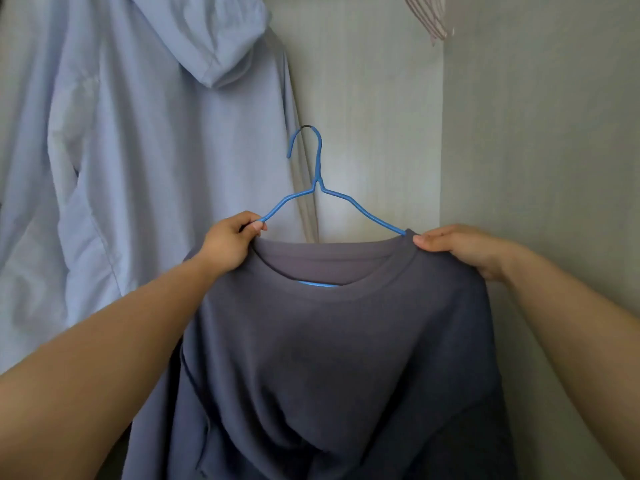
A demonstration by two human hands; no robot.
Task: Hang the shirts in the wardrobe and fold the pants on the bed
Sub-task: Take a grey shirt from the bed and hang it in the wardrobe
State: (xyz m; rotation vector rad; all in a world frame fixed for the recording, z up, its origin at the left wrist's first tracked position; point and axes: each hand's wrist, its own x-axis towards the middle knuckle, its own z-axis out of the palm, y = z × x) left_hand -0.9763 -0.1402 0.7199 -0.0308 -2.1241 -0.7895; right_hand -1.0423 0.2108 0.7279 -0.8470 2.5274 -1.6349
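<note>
Slate-grey shirt [329, 341] sits on a blue wire hanger [317, 174] that we hold up inside the wardrobe [540, 133]. Our left hand [228, 242] pinches the hanger's arm beside the collar. Our right hand [460, 249] grips the shirt's other shoulder, perhaps the wire beneath too. A pale blue hooded jacket [138, 150] hangs just left.

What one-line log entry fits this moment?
shirt on hanger | left hand grips hanger | right hand grips shirt | hook free
</note>
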